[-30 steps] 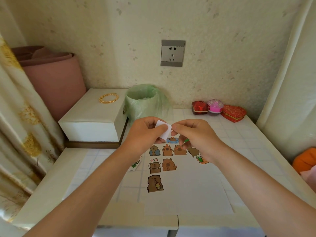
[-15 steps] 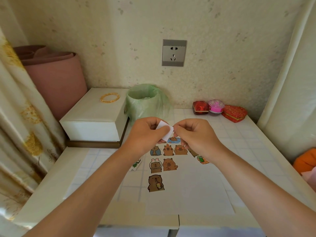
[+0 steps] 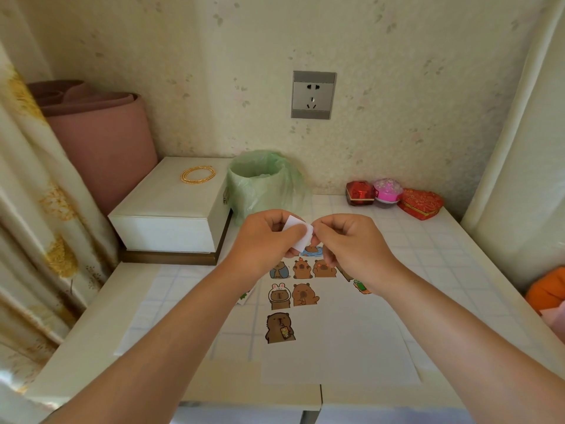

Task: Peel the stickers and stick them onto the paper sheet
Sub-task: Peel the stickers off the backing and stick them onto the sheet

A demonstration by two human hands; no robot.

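Where left hand meets right hand, sticker (white) sits pinched

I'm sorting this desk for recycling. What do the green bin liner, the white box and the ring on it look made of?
Green bin liner: thin plastic film, translucent and crinkled. White box: smooth matt white, perhaps painted board or leatherette; cannot tell which. Ring: gold-coloured and glinting, probably metal.

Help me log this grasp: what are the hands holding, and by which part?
A small white sticker piece: the left hand pinches its left side, and the right hand pinches its right edge.
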